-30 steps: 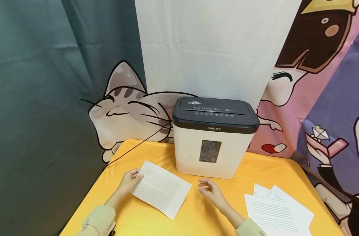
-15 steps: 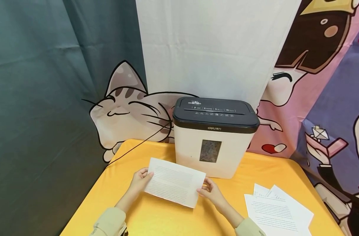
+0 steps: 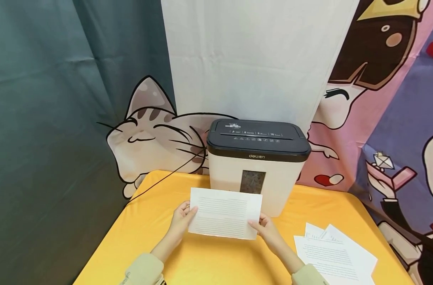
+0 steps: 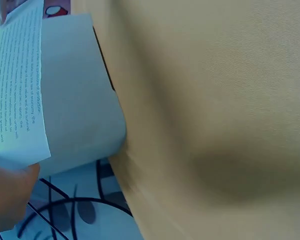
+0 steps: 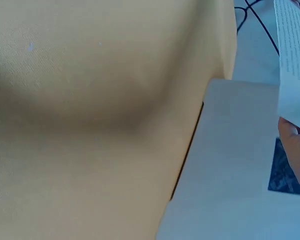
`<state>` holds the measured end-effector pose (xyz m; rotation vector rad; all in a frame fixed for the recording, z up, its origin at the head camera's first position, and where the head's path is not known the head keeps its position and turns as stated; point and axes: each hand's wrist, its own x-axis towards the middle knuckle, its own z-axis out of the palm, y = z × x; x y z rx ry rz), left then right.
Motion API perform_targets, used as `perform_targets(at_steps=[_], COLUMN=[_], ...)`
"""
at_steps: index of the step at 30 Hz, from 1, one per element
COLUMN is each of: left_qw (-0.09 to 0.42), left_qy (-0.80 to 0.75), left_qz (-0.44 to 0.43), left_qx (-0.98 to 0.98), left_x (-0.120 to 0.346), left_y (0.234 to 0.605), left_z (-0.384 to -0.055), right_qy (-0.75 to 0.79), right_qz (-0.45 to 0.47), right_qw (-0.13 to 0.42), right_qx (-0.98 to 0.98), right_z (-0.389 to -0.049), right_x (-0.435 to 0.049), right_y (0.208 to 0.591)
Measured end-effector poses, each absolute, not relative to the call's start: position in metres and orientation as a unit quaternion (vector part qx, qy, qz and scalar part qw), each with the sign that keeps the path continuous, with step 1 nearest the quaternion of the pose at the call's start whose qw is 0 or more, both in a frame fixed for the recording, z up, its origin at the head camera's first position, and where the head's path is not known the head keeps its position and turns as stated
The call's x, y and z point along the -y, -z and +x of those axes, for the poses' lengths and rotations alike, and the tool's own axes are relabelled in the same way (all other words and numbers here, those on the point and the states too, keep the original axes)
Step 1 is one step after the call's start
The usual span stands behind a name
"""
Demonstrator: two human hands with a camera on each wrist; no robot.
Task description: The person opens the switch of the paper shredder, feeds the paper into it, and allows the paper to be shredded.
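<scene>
A printed sheet of paper (image 3: 223,213) is held up between both hands, in front of the white shredder (image 3: 273,186) with its dark lid. My left hand (image 3: 181,219) pinches the sheet's left edge, thumb on the printed face. On the opposite edge my right hand (image 3: 268,231) pinches it the same way. The left wrist view shows part of the left hand (image 4: 12,195) at the paper's corner. In the right wrist view the right hand (image 5: 296,152) is partly cut off by the frame, below the sheet (image 5: 295,65).
Several printed sheets (image 3: 327,257) lie overlapping at the right of the yellow-covered table (image 3: 209,261). A thin black cord (image 3: 163,178) runs from the shredder to the table's left edge. Behind stands a curtain (image 3: 252,59) with cartoon figures.
The sheet has moved right and up and been turned level, now overlapping the shredder's front. My right hand, empty a second ago, has taken hold of its right edge.
</scene>
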<state>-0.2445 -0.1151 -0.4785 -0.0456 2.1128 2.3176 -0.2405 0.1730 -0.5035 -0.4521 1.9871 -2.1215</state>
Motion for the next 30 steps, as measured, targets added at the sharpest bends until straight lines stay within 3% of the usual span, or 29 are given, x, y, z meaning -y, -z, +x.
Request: perform_targets(at_steps=[16,30], left_qw=[0.061,0.0], left_qy=[-0.691,-0.62], left_qz=[0.115,0.189], left_qx=[-0.711,-0.761], left_x=[0.111,0.1], left_y=[0.449,0.394], left_z=[-0.254,-0.273], right_qy=[0.725,0.705], right_qz=[-0.155,-0.191], right_qw=[0.023,-0.018], right_qx=[-0.671,-0.682], right_z=[-0.244,-0.26], right_x=[-0.195,-0.212], right_y=[0.473,0.417])
